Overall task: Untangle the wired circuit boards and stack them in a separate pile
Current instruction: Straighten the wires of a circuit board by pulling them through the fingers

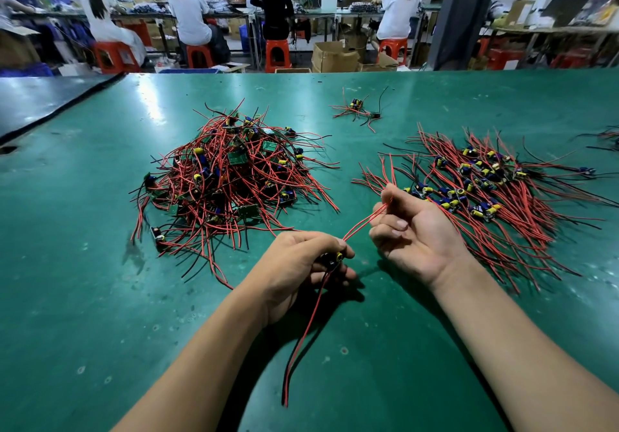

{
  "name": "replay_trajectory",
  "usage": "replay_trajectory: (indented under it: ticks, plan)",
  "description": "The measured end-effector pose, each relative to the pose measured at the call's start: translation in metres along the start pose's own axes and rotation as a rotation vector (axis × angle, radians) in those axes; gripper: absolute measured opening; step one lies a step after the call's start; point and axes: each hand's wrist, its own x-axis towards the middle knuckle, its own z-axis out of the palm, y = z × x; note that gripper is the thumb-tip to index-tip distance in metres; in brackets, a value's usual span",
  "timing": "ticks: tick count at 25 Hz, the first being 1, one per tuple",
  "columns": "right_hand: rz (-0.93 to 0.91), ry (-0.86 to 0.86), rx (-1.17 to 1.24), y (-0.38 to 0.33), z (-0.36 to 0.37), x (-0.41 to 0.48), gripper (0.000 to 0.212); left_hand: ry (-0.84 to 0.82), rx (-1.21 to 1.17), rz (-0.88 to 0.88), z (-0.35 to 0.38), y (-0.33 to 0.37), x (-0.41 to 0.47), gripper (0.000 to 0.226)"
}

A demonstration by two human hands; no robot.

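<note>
The left hand (298, 264) grips a circuit board (338, 257), the right hand (415, 230) pinching its red wires (363, 221)

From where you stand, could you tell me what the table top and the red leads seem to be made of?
Table top: probably a rubber or vinyl mat, green and semi-glossy, since it shows soft light reflections. Red leads: likely plastic-insulated wire, smooth, since they curve and droop freely.
</note>
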Motion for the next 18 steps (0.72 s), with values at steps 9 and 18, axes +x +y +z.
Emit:
replay_trajectory:
  ticks: [9,18]
  plan:
    - [-0.074,-0.232,-0.631,0.023,-0.004,-0.001,0.041,0.053,-0.202,-0.013,0.0,0.002,-0.001,0.012]
    - [-0.061,-0.244,-0.763,0.026,-0.01,-0.001,0.019,0.005,-0.254,-0.054,-0.004,-0.001,0.002,0.016]
